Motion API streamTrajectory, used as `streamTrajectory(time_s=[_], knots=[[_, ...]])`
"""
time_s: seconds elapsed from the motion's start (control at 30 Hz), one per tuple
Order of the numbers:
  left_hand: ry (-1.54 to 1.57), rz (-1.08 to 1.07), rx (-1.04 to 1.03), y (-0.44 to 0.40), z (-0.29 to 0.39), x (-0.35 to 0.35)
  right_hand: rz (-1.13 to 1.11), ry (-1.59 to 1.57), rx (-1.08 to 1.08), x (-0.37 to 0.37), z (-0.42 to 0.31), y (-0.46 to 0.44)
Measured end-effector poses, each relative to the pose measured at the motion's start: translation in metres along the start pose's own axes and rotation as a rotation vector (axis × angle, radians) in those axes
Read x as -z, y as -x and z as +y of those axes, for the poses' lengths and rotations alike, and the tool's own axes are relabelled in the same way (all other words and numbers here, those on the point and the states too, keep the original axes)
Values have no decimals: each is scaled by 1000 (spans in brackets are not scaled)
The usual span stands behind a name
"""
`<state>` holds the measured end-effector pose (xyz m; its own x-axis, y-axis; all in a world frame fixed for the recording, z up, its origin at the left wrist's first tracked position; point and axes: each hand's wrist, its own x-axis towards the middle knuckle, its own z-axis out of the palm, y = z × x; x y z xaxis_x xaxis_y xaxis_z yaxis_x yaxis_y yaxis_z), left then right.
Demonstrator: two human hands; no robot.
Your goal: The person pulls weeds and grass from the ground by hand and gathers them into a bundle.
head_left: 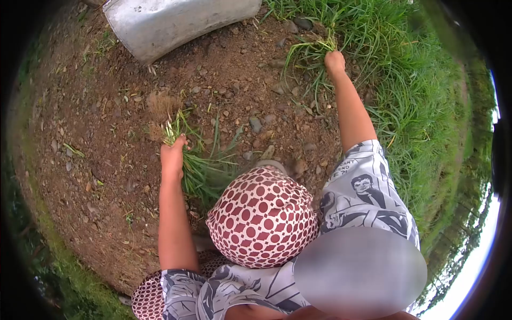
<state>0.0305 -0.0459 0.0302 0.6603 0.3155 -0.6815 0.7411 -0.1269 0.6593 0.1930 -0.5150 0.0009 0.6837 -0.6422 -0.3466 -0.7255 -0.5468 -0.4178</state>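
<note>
My left hand (172, 158) is closed around a bunch of pulled grass (198, 173). Its pale stem ends and a tangle of dry brown roots (162, 105) stick out above the fist, while the green blades trail down to the right. At the edge of the growing grass, my right hand (335, 64) is stretched forward, its fingers wrapped round a tuft of grass (312, 52). Whether that tuft is still rooted I cannot tell. Between my arms, a knee under patterned maroon-and-cream cloth (264, 216) is bent.
A dented metal container (176, 24) lies on its side at the top. Brown stony soil (117, 176) spreads across the middle and left, with grass scraps on it. Thick green grass (410, 80) grows along the right. A stone (256, 125) lies ahead of the knee.
</note>
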Motion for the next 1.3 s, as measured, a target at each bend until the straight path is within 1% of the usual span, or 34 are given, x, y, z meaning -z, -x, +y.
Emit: streamTrajectory(time_s=[0.07, 0.13, 0.17, 0.2, 0.27, 0.3, 0.37, 0.47, 0.5, 0.53, 0.6, 0.63, 0.7, 0.73, 0.77, 0.8, 0.83, 0.87, 0.9, 0.93, 0.97, 1.0, 1.07, 1.1, 1.13, 1.17, 1.2, 1.23, 1.3], knots=[[1, 43, 103, 6, 8, -2, 96, 316, 157, -16, 3, -25], [-7, 28, 72, 0, 0, 0, -38, 522, 151, -26, -21, 0], [-10, 23, 58, -3, -5, 1, -136, 644, 106, -31, -32, 13], [-1, -9, 60, -7, -9, 2, -171, 756, 159, -35, -36, 27], [16, -68, 61, -11, -11, 2, -83, 749, 287, -61, -17, 11], [10, -39, 42, -11, -11, -1, -116, 705, 273, -67, -16, 6], [18, -67, 63, -9, -11, -3, -178, 617, 239, -71, -18, 8], [-34, -86, 123, -7, -4, -4, -60, 413, 248, -63, -39, 23], [-52, -80, 140, -7, -3, -4, 5, 288, 367, -52, -48, 28], [-70, -74, 152, -7, -3, -5, 94, 162, 425, -44, -50, 27], [-73, -46, 155, -7, -5, -8, 282, 39, 471, -12, -64, 46], [-69, -34, 148, -9, -5, -9, 298, 39, 429, -7, -63, 49], [-21, -84, 127, -15, -10, -8, 331, 39, 351, 1, -64, 59], [1, -108, 121, -18, -15, -6, 131, 202, 308, -3, -63, 68], [6, -143, 115, -15, -14, -6, 77, 492, 379, -35, -34, 45], [10, -177, 108, -13, -10, -7, -196, 773, 362, -59, -12, 34], [11, -212, 102, -16, -6, -7, -341, 869, 355, -53, -29, 63], [44, -218, 138, -20, -9, -9, -302, 852, 436, -63, -24, 69], [78, -220, 176, -24, -16, -15, -253, 722, 401, -70, -27, 81], [105, -225, 209, -24, -19, -19, -219, 651, 489, -64, -41, 112], [103, -228, 219, -18, -15, -26, -221, 628, 545, -65, -54, 138], [173, -277, 200, -19, -21, -33, -244, 600, 663, -72, -59, 160], [386, -319, 325, -8, -4, -46, -372, 611, 786, -92, -76, 206], [363, -190, 292, -5, 0, -55, -441, 617, 863, -94, -91, 235], [478, -281, 331, -12, -1, -56, -496, 543, 1031, -111, -88, 250], [591, -374, 370, -22, -6, -60, -539, 527, 1067, -117, -92, 270], [702, -465, 418, -20, 8, -61, -596, 396, 1237, -120, -94, 278], [774, -408, 467, -14, 19, -59, -739, 442, 1157, -121, -96, 282], [797, -387, 416, -36, -10, -49, -853, 192, 1259, -103, -104, 261]])
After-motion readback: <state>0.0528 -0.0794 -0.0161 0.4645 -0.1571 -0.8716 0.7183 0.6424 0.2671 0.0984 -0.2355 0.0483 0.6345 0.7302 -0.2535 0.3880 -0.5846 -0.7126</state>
